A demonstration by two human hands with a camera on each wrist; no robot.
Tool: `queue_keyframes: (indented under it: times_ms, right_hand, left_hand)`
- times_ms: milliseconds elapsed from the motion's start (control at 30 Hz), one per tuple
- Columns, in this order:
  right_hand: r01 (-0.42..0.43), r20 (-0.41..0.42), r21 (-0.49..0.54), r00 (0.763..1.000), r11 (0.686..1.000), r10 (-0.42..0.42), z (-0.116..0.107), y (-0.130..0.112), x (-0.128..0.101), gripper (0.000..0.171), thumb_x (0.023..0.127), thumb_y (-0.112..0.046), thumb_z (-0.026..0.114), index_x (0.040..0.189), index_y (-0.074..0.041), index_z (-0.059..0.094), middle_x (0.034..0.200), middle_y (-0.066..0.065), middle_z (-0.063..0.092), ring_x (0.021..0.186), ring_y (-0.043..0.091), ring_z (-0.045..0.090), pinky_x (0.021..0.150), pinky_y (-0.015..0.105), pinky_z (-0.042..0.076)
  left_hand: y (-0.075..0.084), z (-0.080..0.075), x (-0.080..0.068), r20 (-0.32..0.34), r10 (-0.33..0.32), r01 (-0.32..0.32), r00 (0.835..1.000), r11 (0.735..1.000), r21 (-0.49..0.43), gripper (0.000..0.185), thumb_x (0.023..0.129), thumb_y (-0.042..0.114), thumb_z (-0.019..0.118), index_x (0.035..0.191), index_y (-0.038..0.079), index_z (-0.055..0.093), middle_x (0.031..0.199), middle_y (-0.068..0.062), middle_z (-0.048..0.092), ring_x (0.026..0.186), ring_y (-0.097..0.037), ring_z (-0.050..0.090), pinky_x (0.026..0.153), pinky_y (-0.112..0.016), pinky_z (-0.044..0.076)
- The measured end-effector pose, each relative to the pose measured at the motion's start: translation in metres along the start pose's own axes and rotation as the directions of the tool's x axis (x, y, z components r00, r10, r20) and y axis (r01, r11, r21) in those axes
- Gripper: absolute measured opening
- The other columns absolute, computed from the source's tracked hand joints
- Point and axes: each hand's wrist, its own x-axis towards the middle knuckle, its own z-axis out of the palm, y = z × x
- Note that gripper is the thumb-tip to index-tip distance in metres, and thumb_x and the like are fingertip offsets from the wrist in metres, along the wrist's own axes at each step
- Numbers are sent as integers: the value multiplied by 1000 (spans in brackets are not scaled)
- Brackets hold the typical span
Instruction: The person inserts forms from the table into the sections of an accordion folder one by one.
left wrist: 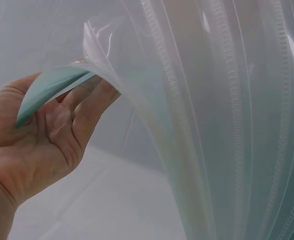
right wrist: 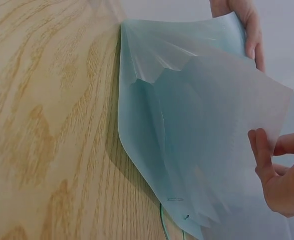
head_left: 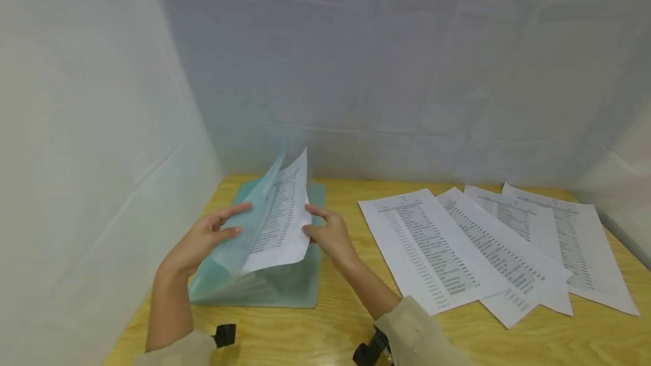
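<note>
A printed sheet [head_left: 282,222] stands tilted between the raised cover and the other leaves of a pale green folder [head_left: 300,290] on the counter's left part. The right hand's [head_left: 330,236] fingers pinch its outer edge; the left hand [head_left: 200,239] grips the folder's lifted cover side. The step in hand looks like working this sheet at the spread leaves; whether it is going in or coming out, I cannot tell. The next move probably calls for keeping the leaves parted and the paper unbuckled while it slides.

The paper is thin, matte and gently bowed. The folder is smooth, translucent plastic, its cover curling; the clear pockets [left wrist: 217,125] are glossy, with ridged strips. A thin green cord [right wrist: 163,220] loops by its edge.

Farther right, more printed sheets [head_left: 437,253] overlap in a fan on the wood-grained counter [head_left: 341,321]. Behind hangs creased pale sheeting [head_left: 356,72].
</note>
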Motion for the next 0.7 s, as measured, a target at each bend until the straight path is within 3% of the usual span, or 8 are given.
queue_keyframes:
  times_ms: [700]
  right_hand:
    - [-55, 73, -3, 996, 998, 55, 12, 0, -4, 45, 83, 2, 62, 127, 2, 53, 105, 19, 61, 58, 20, 63, 59, 29, 52]
  left_hand:
    - [0, 1, 1, 10, 25, -25, 1000, 1000, -17, 47, 94, 9, 52, 137, -3, 38, 144, -18, 27, 134, -32, 10, 100, -57, 17]
